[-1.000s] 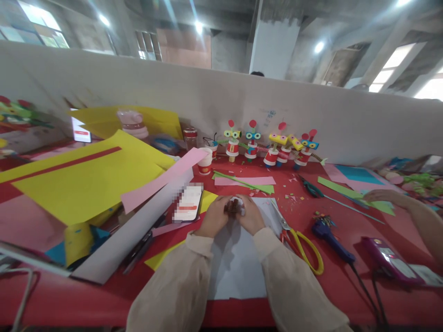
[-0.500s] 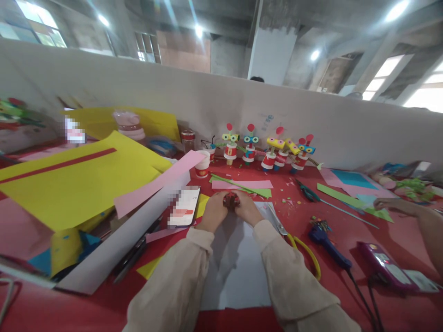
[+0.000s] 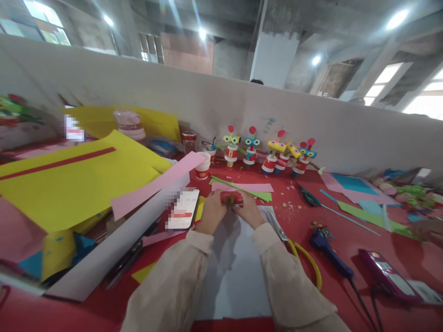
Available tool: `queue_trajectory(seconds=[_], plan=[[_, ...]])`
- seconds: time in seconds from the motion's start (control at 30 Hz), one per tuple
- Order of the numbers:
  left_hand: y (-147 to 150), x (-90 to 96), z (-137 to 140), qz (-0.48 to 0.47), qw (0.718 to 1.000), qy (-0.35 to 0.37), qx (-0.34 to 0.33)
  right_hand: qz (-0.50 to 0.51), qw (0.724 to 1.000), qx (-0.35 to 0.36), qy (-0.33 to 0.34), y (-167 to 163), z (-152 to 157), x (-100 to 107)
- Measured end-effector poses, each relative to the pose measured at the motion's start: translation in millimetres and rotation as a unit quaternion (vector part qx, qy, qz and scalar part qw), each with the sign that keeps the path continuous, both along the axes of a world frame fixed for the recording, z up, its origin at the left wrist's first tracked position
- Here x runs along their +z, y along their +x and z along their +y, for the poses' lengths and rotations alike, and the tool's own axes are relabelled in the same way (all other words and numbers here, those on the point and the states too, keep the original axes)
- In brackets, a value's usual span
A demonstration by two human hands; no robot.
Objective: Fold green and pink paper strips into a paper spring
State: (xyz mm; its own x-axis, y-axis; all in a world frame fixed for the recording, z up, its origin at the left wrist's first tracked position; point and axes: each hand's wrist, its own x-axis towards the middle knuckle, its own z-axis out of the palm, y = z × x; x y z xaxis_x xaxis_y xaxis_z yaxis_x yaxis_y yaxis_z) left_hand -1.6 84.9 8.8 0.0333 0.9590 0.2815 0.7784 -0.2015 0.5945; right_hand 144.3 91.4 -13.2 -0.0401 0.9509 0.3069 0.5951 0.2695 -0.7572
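Note:
My left hand [image 3: 212, 211] and my right hand [image 3: 249, 213] meet above a white paper sheet [image 3: 238, 281], fingers closed. Between them is a small red piece [image 3: 236, 197] with a brownish ridged band at its front; it looks rolled or folded, but I cannot make out its exact kind. My fingertips hide part of it. Just beyond lie a pink paper strip [image 3: 254, 187] and thin green strips [image 3: 228, 183]. Scissors [image 3: 277, 223] with yellow handles rest beside my right wrist. A phone [image 3: 184, 210] lies left of my left hand.
Several paper-cup figures [image 3: 250, 157] stand along the white partition [image 3: 207, 97]. A white cup [image 3: 202, 166] is at their left. Yellow sheets [image 3: 79, 184] cover the left side. Right are pliers [image 3: 308, 194], a blue glue gun [image 3: 330, 253], a purple device [image 3: 389, 274] and a co-worker's blurred hand [image 3: 431, 230].
The red piece has turned in my hands and shows more of its red side. At the right, the co-worker's hand has moved toward the edge, and a green strip has shifted right.

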Motion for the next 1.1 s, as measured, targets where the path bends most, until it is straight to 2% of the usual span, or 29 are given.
queue_trajectory(seconds=[0.23,0.37,0.5,0.63,0.7,0.83,1.1], plan=[[7.2,-4.4,-2.5,-0.004,1.000,0.010,0.012,0.090,0.992,-0.093,-0.008,-1.2,-29.0,0.7],[-3.9,4.9,-9.5,-0.065,0.997,0.037,0.030,0.185,0.978,-0.096,-0.009,-2.3,-38.5,5.0],[-12.7,17.7,-28.3,-0.157,0.984,0.077,-0.019,0.342,0.937,-0.055,-0.052,-6.4,-41.1,16.2],[-9.3,19.9,-44.8,-0.167,0.982,0.078,-0.051,0.443,0.890,-0.034,-0.099,-11.5,-44.6,25.3],[-5.7,18.0,-48.3,-0.164,0.982,0.072,-0.065,0.455,0.883,-0.029,-0.112,-13.3,-46.6,27.5],[-1.5,13.1,-49.1,-0.156,0.980,0.075,-0.097,0.431,0.893,-0.035,-0.121,-14.6,-48.0,27.5],[-2.3,12.6,-49.3,-0.132,0.983,0.094,-0.083,0.441,0.888,-0.057,-0.116,-14.5,-43.1,22.4]])
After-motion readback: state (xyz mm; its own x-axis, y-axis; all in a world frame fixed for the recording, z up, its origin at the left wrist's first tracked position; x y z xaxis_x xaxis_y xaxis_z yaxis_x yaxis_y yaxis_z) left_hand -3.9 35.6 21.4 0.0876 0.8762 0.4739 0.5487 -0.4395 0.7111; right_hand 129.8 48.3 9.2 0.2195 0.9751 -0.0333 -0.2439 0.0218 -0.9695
